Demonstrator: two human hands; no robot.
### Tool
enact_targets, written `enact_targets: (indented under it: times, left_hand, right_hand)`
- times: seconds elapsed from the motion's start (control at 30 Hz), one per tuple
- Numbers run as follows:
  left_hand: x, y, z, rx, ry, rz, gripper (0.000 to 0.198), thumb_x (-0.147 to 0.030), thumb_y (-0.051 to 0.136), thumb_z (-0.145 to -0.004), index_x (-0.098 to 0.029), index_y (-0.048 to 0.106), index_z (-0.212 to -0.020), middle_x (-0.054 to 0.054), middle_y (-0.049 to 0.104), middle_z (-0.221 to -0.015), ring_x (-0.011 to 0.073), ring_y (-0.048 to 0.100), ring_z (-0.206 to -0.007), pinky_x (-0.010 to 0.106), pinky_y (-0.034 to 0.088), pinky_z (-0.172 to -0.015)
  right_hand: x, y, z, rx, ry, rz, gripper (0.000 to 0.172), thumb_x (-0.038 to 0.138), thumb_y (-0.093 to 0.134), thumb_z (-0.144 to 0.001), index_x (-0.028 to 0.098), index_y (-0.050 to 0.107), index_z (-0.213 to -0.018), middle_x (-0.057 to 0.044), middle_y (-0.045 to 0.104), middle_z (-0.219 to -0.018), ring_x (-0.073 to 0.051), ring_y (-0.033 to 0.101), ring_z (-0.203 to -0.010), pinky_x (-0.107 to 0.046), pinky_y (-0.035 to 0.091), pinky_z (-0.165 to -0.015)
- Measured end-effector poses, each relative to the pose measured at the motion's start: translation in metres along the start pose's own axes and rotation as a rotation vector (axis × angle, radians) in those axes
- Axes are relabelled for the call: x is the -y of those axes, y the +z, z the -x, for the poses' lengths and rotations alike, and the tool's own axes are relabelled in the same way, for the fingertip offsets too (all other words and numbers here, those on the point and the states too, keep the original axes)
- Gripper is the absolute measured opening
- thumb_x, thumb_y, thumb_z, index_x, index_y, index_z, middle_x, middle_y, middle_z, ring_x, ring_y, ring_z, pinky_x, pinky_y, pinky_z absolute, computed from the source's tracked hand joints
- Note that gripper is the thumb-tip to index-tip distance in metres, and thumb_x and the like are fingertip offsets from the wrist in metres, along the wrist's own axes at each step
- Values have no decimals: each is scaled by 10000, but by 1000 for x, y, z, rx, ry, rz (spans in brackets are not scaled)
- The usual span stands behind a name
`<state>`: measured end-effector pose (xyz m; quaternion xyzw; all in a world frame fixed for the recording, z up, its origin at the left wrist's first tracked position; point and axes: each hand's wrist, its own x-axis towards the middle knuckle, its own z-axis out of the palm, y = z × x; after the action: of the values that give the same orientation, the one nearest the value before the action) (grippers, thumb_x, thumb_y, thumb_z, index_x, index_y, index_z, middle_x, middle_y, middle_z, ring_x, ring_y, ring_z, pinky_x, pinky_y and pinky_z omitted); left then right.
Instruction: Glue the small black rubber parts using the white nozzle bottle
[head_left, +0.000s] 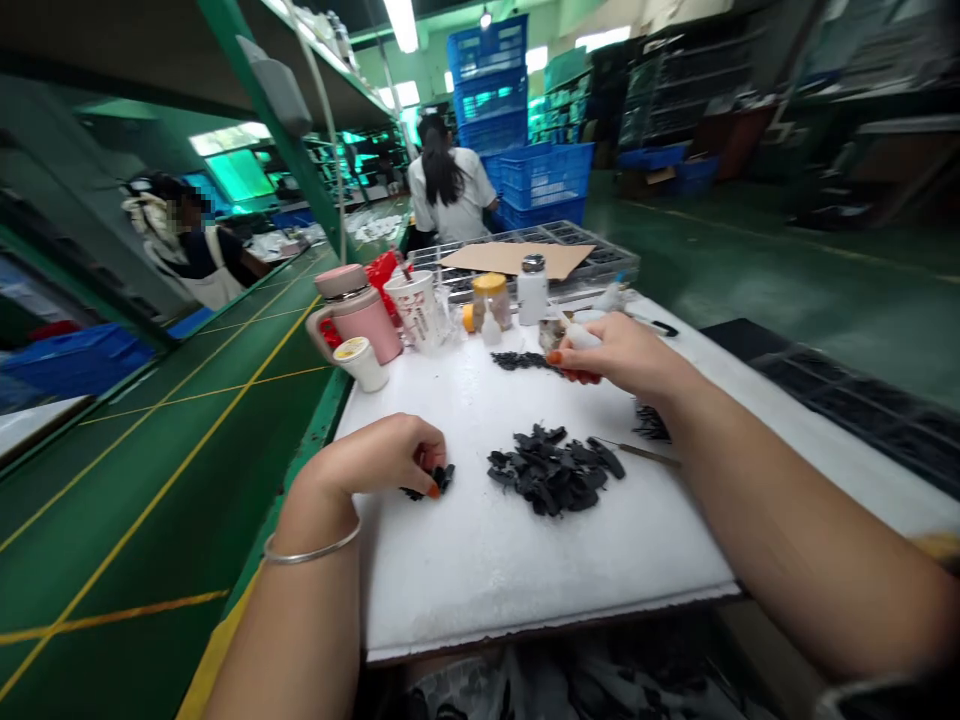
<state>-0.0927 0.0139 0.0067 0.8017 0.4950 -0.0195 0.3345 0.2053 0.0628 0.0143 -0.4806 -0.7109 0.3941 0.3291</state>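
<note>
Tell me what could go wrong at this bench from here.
The thin pointed tool lies against the black pile, so a reach into the pile might catch the left hand on it. The loose black pieces under that hand sit on the white sheet, and a slip could scatter them. The right hand works close to the white bottle, which a careless move might knock over.

parts pile (pixel 551 470) on mat (pixel 525 570), btl (pixel 532 290) behind

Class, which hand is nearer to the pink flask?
Left. The left hand is on the white board in front of the pink flask; the right hand is farther away, off to the flask's right.
</note>
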Motion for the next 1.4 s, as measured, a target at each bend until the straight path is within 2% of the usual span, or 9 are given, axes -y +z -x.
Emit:
enact_targets:
  times: [0.23,0.37,0.5,0.67,0.77,0.93,1.07,1.23,1.4]
  left_hand:
    - [8,-9,-1,-50,10,181,173,-349,707,-700,-196,640,-745,36,668,-785,179,578,-695,256,435,-610]
    - [8,-9,-4,-135,33,504,240,-343,765,-669,-187,643,-804,98,706,-877,237,642,-815,303,498,-682]
    - [-1,-4,-9,-334,47,698,344,-313,803,-639,-178,677,-929,85,700,-793,180,617,-679,244,470,-553]
    - [-8,5,-18,-446,95,876,364,-296,825,-607,-170,734,-936,76,703,-729,96,524,-544,158,364,-417]
    - [-10,8,-21,-446,106,989,343,-271,825,-610,-164,750,-927,72,702,-706,63,485,-493,136,341,-389]
    - [-17,11,-22,-422,165,1148,361,-141,830,-572,-177,764,-925,51,698,-736,83,594,-573,130,440,-455]
    - [-18,13,-23,-367,226,1226,325,-131,822,-592,-172,765,-909,37,686,-721,85,620,-585,124,470,-475]
    - [-15,16,-26,-327,254,1342,320,-134,801,-636,-183,747,-947,27,686,-751,121,668,-668,158,530,-537]
    - [-18,18,-28,-275,298,1428,329,-104,799,-630,-181,742,-945,21,682,-762,130,685,-683,139,517,-520]
  right_hand:
    - [-1,-29,11,-322,9,-143,274,370,726,-733,141,589,-672,-10,563,-570,-88,461,-501,-224,329,-460]
    - [-4,-44,36,-170,81,221,116,273,685,-723,158,676,-735,-13,643,-645,-133,566,-600,-231,397,-536]
    - [-21,-41,57,56,185,526,81,177,669,-671,184,734,-720,-13,693,-691,-167,618,-702,-229,414,-605]
    - [-42,-25,66,24,217,658,142,125,638,-669,189,744,-737,-58,705,-735,-192,615,-748,-243,379,-616]
    - [-44,-20,66,11,201,723,187,73,595,-653,189,724,-722,-77,707,-783,-213,615,-796,-254,362,-635]
    - [-38,-25,63,-25,123,762,130,114,546,-725,175,654,-761,-82,695,-861,-214,607,-846,-255,360,-676]
    - [-36,-31,59,-62,94,748,135,234,522,-814,181,646,-812,-64,689,-842,-197,607,-815,-253,366,-677]
    - [-31,-35,52,-59,91,821,117,244,571,-760,187,645,-689,-40,655,-696,-188,590,-702,-260,342,-593]
    - [3,-20,49,-159,29,366,97,259,606,-759,182,640,-709,-9,665,-692,-148,594,-617,-237,413,-557]
